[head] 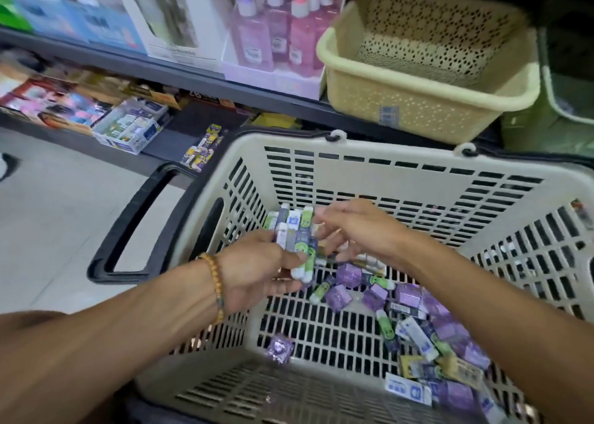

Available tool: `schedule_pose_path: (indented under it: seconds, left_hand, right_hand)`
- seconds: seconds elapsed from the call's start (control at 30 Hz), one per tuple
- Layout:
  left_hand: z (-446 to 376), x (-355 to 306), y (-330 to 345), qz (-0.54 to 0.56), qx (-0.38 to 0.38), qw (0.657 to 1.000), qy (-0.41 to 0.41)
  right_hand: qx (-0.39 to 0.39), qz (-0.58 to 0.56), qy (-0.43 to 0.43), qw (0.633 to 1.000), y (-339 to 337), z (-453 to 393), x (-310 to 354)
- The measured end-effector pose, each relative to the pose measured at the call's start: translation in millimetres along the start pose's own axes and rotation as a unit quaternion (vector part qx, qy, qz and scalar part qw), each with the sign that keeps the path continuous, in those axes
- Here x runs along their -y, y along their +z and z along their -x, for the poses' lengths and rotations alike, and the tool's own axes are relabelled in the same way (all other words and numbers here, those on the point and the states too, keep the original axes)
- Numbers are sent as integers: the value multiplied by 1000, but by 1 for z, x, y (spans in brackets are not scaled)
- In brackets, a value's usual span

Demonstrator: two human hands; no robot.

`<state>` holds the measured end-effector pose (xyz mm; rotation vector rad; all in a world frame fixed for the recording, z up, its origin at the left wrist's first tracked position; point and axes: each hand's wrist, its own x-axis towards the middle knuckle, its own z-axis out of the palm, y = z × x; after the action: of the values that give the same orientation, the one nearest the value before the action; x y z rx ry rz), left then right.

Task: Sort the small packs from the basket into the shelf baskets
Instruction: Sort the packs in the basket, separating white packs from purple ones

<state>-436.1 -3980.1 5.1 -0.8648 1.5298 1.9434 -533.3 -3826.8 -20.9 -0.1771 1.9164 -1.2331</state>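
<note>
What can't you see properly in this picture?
- Head view: the print on the small packs in the left hand is blurred.
- The right hand hides what its fingers touch.
- The cream shelf basket: its wall hides the bottom.
- The green basket is cut off by the right edge.

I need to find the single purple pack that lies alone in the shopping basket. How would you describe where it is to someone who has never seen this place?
Start at the big beige shopping basket with black handles, below the shelf. Most loose packs are heaped toward its right side. The single purple pack lies alone on the slotted floor near the left wall, below the left hand, with nothing touching it.
</note>
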Motion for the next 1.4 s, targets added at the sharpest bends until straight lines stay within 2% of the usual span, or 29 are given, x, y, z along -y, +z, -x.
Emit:
schedule_pose_path:
  seconds: [0.07, 0.13, 0.27, 0.43, 0.57, 0.73, 0.8, 0.9, 0.97, 1.07, 1.13, 1.23, 1.4]
  left_hand:
    - [-2, -1, 4, 19, 12, 1000, 15]
    - [-4, 1, 8, 27, 18, 999, 23]
    - [-5, 4, 11, 17, -19, 999, 47]
    - [-8, 1, -1, 39, -76, 995, 49]
    - [-10, 0, -3, 30, -79, 995, 56]
    - [-16, -3, 3, 5, -77, 995, 59]
    - [-18, -6, 5, -7, -78, 995, 61]
    - [-22, -11, 10, -35, -63, 995, 63]
    - [-24, -11, 15, -41, -44, 996, 67]
    - [-28, -10, 18, -15, -37, 996, 78]
    - [-31, -13, 15, 3, -66, 994, 83]
    - [-34, -16, 9, 16, -111, 990, 81]
    - [-34, -12, 14, -54, -108, 989, 88]
  right_hand:
    - [61, -34, -5, 998, 1, 11, 2]
    - [67, -49, -6, 996, 2, 15, 3]
    - [14, -63, -13, 998, 4, 17, 4]
    - [-155, -25, 3, 988, -5, -2, -11]
    - [-183, -27, 7, 983, 6, -24, -17]
    - [-208, 10, -43, 977, 11, -29, -17]
    - [-190, -7, -75, 979, 7, -20, -14]
    - [-68, -34, -94, 993, 5, -8, -9]
    - [-27, -24, -103, 994, 6, -6, -9]
    - [-54, -90, -92, 990, -2, -6, -12]
    - [-96, -131, -58, 985, -13, -6, -18]
    - [-138, -84, 9, 987, -25, -8, -29]
    - [-102, -84, 38, 991, -16, -14, -25]
